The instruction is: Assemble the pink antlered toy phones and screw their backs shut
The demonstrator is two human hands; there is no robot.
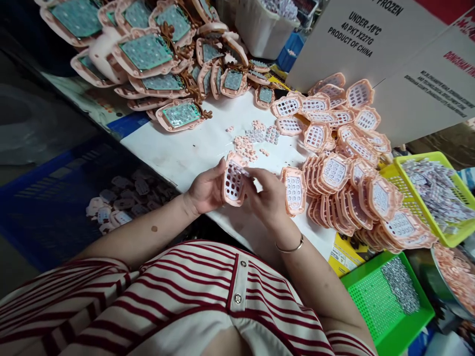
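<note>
My left hand (208,188) is closed on the left edge of a pink plastic shell (233,184) with rows of holes, tilted up over the near edge of the white table. Beside it, my right hand (265,194) has its fingers pinched at the upper right of the shell, with a small pale piece (243,171) at the fingertips. Just beyond the shell lie loose small pink pieces (245,147) and white keypad pieces (256,135). Right of my right hand rests a shell fitted with white keys (294,192).
Shells with green circuit boards (146,52) are heaped at the back left. Stacked pink shells (334,170) fill the right, near a yellow basket (404,180) of white parts and a green tray (365,291) of screws. A blue crate (33,198) stands below left; a carton (356,54) stands behind.
</note>
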